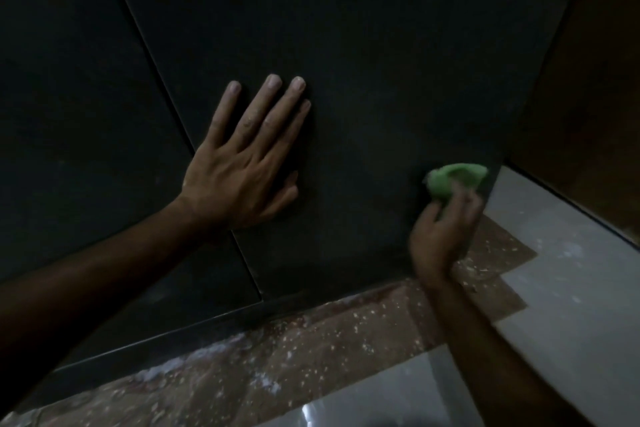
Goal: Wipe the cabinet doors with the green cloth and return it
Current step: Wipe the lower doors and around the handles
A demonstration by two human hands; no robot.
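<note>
My left hand (239, 163) lies flat on the right cabinet door (363, 62), mid frame, fingers (266, 107) straight and slightly spread, palm against the dark panel, gripping nothing. The thumb sits tucked at the lower right of the palm, pressed to the door too.

My right hand (441, 236), lower right of centre, has its fingers curled round the green cloth (453, 180), bunched into a wad. The cloth touches the door right at its lower right corner, near the door's right edge. This hand is motion-blurred, so I cannot make out individual fingertips or how much cloth is inside the grip.

The frame is very dim. A thin vertical seam runs from top left down past my left wrist, dividing this door from the left cabinet door (69, 114), which is cut off by the left edge. Both forearms run out of the bottom of frame.

Below the doors sits a dark plinth strip (194, 329), then a speckled brown floor band (277, 357) with white dust or residue along it. Pale glossy floor tiles (571, 270) fill the lower right. A brown wooden panel (588, 97) stands at the right edge, just beside the door's corner.
</note>
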